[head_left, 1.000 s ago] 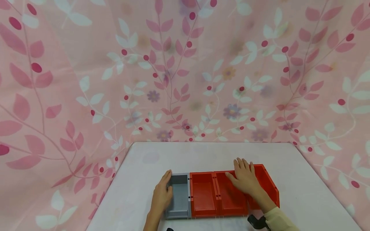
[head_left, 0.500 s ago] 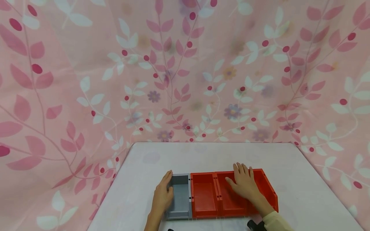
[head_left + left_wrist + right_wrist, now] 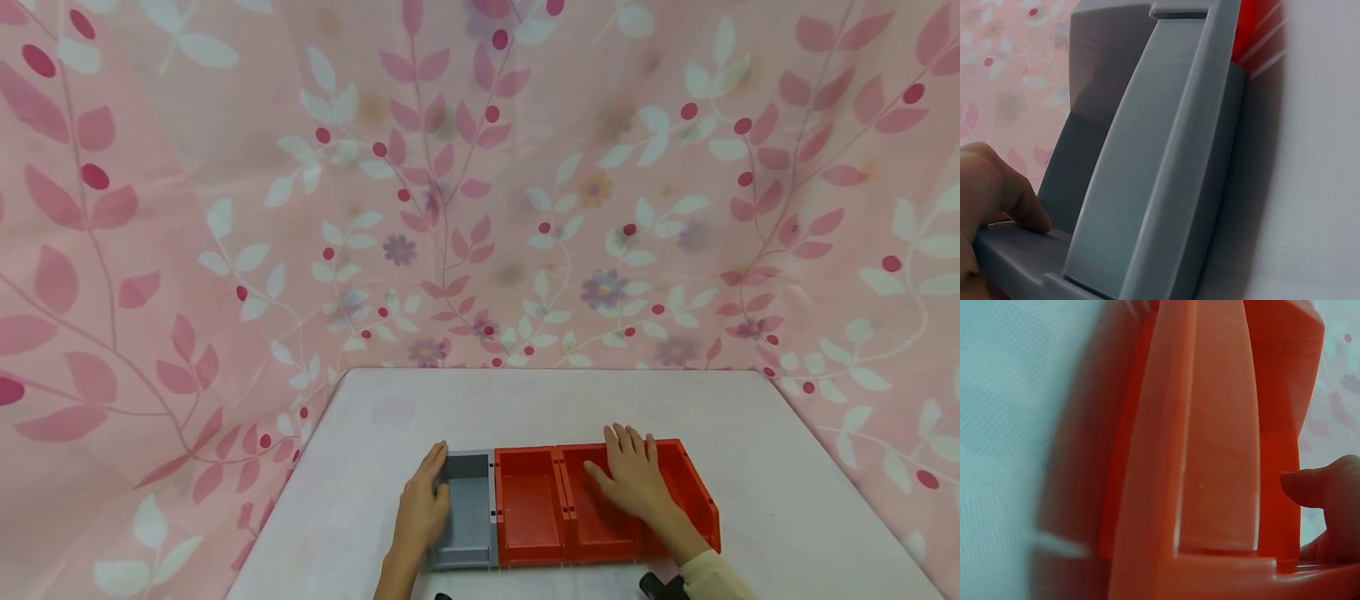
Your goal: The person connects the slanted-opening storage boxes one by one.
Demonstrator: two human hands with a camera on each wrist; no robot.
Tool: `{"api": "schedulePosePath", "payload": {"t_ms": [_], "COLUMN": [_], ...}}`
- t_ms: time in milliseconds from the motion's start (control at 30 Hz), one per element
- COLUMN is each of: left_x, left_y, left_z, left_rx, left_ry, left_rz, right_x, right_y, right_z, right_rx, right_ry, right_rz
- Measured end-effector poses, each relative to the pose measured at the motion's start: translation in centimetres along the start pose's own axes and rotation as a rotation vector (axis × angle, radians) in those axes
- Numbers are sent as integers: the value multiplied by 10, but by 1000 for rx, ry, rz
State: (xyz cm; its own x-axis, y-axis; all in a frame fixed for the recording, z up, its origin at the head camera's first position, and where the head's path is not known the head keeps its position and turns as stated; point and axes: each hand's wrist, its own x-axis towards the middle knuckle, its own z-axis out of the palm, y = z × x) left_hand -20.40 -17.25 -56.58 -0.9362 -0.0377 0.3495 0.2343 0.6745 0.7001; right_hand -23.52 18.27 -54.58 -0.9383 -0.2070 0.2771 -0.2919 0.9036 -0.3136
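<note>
In the head view a grey storage bin (image 3: 465, 508) heads a row joined by red storage bins (image 3: 528, 500) on the white table. My left hand (image 3: 418, 508) holds the grey bin's left wall, thumb bent over its rim into the bin, fingers along the outside. My right hand (image 3: 637, 479) grips the side wall of the right-end red bin (image 3: 697, 508), where it meets its neighbour. Its thumb (image 3: 1310, 484) reaches into a red bin in the right wrist view. The other fingers point over the back edge, and the palm hides the seam beneath.
The white table (image 3: 420, 408) extends behind and to both sides of the row. A pink leaf-patterned curtain (image 3: 480, 208) hangs beyond the table's far edge. Black wrist gear (image 3: 663, 586) sits below the right wrist, in front of the bins.
The right-end red bin has shifted toward me and slightly left with my right hand, its back edge coming nearly level with the row. My left hand and the grey bin hold almost still.
</note>
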Motion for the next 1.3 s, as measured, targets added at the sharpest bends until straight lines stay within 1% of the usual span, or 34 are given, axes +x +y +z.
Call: {"api": "schedulePosePath", "payload": {"t_ms": [100,333,467,667,800,967,1033,1200,1300], "left_x": [0,1,2,-1,-1,0,0,-1,-1], "left_y": [1,2,3,2,3,3,3,4,5], "left_z": [-1,-1,-2,1,2,3,4,4,4], "left_rx": [-1,0,-8,12,19,13,8,2,-2], "left_ry": [-6,-17,-14,-19,-13,-4,-6,-12,-10], "left_rz": [-8,-19,-21,-36,-31,-21,-19,-20,-12], "right_x": [0,0,-1,-3,-4,-6,-7,-9,-10], "right_y": [1,2,4,8,8,8,11,12,8], "right_z": [1,1,2,2,0,-3,0,0,-5], "right_rx": [11,101,106,150,189,201,195,202,204], "right_ry": [3,-3,0,6,-1,-5,4,29,23], "right_rz": [-1,-10,-16,-35,-34,-30,-32,-37,-24]}}
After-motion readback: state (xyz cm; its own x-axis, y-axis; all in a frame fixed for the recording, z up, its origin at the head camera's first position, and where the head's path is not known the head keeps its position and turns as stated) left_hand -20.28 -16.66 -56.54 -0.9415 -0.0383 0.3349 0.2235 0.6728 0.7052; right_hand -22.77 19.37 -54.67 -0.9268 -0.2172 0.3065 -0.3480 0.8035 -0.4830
